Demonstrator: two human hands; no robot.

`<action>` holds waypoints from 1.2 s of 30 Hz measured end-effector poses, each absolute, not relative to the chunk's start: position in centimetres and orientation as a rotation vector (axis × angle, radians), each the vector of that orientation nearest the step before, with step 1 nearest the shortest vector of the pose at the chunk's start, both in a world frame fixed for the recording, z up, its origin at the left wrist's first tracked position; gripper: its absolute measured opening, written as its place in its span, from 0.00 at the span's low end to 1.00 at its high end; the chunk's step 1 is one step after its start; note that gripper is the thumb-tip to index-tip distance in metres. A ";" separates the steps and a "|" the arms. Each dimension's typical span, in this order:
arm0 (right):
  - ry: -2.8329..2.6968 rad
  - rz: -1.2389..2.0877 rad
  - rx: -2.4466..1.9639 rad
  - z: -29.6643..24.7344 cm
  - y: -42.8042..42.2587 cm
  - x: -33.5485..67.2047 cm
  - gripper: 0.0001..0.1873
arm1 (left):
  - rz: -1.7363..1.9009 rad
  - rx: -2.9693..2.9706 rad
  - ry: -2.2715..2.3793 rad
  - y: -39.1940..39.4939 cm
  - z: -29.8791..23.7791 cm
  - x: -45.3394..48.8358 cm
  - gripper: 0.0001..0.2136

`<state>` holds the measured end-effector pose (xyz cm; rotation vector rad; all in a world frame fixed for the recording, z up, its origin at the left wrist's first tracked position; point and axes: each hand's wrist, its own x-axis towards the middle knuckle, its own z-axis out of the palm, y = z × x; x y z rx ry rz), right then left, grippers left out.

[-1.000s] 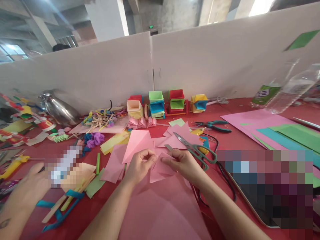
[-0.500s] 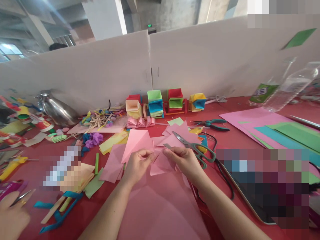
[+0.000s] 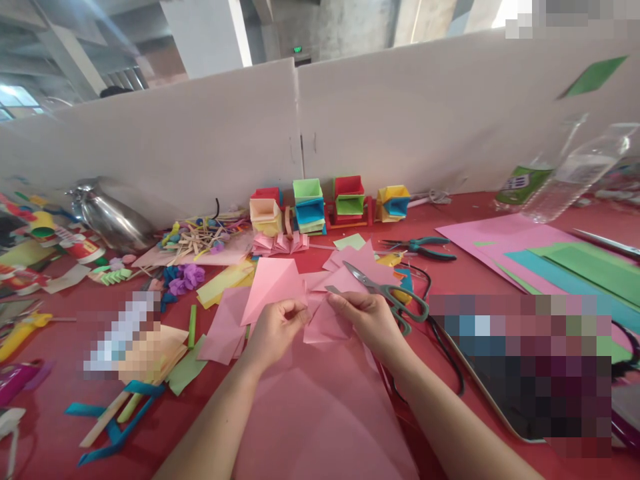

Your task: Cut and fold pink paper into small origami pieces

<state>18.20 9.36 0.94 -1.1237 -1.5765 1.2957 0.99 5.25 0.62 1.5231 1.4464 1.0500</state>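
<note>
My right hand (image 3: 367,320) pinches small folded pink paper (image 3: 327,328), low over the large pink sheet (image 3: 320,413). Left hand (image 3: 277,327): fingertips bunched near its edge; can't tell whether they're closed on anything. Risks: 2 uneven pulls skew the crease; right knuckles snag the adjacent scissors (image 3: 407,301).

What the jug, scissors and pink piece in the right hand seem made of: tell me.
Jug: probably polished metal, silvery with bright reflections.
Scissors: blades likely metal, grey and shiny; handles perhaps plastic, dull grey-green.
Pink piece: apparently paper, matte, thin, with straight edges.
</note>
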 end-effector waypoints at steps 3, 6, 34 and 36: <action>-1.568 1.342 -1.117 1.1 9.3 18.2 0.23 | 1.035 1.520 1.464 5.2 0.6 1.0 0.13; -1.545 1.351 -1.128 1.3 9.2 18.2 0.23 | 1.010 1.520 1.480 5.3 0.6 1.0 0.12; -1.408 1.415 -1.123 0.8 9.2 17.9 0.21 | 0.990 1.520 1.353 5.4 0.7 1.0 0.10; -1.441 1.389 -1.117 1.0 9.2 18.0 0.21 | 0.990 1.522 1.333 5.4 0.5 0.9 0.09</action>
